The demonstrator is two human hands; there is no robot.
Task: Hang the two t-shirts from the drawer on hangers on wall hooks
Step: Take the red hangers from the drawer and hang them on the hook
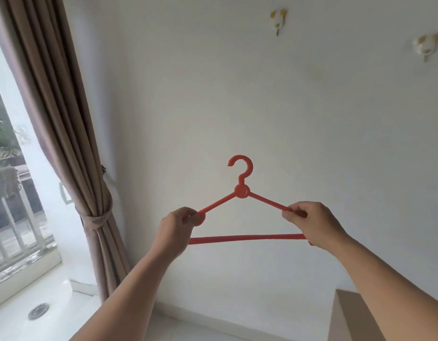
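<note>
A red plastic hanger is held upright in front of the white wall, with its hook pointing up. My left hand pinches its left shoulder end. My right hand pinches the right shoulder end. The hanger carries no clothing. Two white-and-yellow wall hooks are fixed high on the wall, one above the hanger and one at the far right. No t-shirt or drawer is in view.
A tied-back brown curtain hangs at the left beside a bright window. A brown cardboard-coloured box or cabinet top sits at the lower right. A round floor drain lies in the white floor at lower left.
</note>
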